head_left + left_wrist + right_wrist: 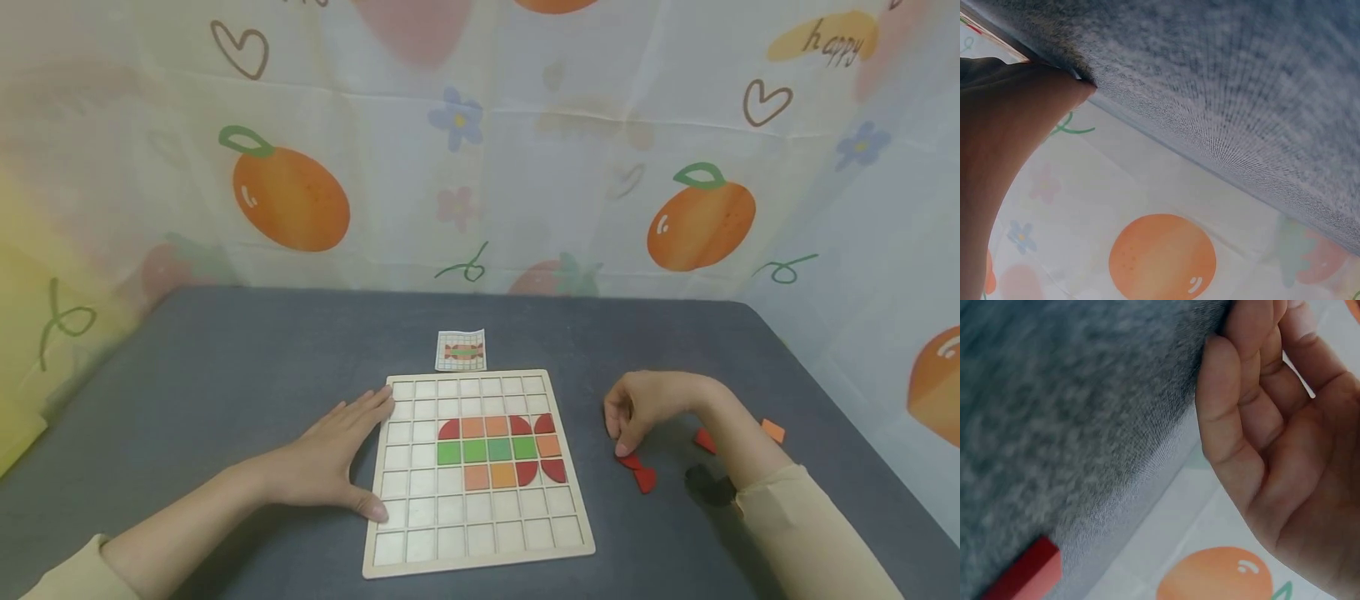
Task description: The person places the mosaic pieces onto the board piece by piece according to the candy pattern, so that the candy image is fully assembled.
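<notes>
Red piece (632, 462) is found at the right hand's (648, 406) thumb tip, on the worktop (315, 333), just to the near side of the fingers (612, 421) and slightly right. Part of it is covered by the thumb, so its long axis can't be read. A fan-shaped red tile (646, 480) is set right against it or nearly so, nearer the person.

Right fingers: curled, tips pointed down. Contact by the thumb is seen; whether a pinch is made can't be made out, as the tips are cut off in the right wrist view. A red block (1029, 573) is seen low in that view; which piece it is can't be said.

Left hand (324, 458): fingers spread, nothing gripped; the grid board (451, 543) is touched along its left edge, thumb on the frame. The right hand is by far the nearer to the loose red ones.

On the board, a row of green squares (475, 451) is flanked by orange squares (477, 477) and red quarter-rounds (527, 474); the nearest row is started one column further right than the green one. A pattern card (461, 354) is laid just beyond the far edge.

Surface: flat, dark grey. A strip of worktop is left between board and red pieces. Under the right forearm, another red tile (705, 440) and a loose orange square (772, 431) are placed.
</notes>
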Available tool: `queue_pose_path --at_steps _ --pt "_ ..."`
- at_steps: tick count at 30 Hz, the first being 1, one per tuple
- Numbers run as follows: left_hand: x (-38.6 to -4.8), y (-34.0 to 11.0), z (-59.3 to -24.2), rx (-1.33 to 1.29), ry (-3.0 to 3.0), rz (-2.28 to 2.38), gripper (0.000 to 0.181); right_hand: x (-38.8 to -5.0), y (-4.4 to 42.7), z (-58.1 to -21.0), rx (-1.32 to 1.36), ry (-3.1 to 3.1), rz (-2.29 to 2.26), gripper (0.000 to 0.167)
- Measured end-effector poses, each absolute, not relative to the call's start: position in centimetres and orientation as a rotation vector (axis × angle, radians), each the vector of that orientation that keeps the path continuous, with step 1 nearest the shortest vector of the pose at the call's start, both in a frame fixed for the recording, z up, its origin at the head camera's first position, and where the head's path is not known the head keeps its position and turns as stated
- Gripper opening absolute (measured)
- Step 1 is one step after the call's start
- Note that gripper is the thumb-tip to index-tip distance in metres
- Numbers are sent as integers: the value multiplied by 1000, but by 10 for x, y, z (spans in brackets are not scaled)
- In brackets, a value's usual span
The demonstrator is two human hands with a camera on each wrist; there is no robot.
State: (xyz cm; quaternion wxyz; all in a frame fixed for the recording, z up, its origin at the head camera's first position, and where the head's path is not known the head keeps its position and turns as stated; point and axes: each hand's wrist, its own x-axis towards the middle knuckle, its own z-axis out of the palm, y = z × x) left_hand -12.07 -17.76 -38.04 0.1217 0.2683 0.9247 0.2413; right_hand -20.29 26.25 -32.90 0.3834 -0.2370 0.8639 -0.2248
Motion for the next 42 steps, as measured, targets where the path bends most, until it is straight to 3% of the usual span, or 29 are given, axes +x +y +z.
queue_pose_path --at_steps 10,42 --pt "-121 -177 -380 799 2704 703 131 -194 263 -331 -617 2219 -510 31" --pt "-120 -178 -381 775 2698 698 133 -197 258 -333 -773 2349 -568 19"
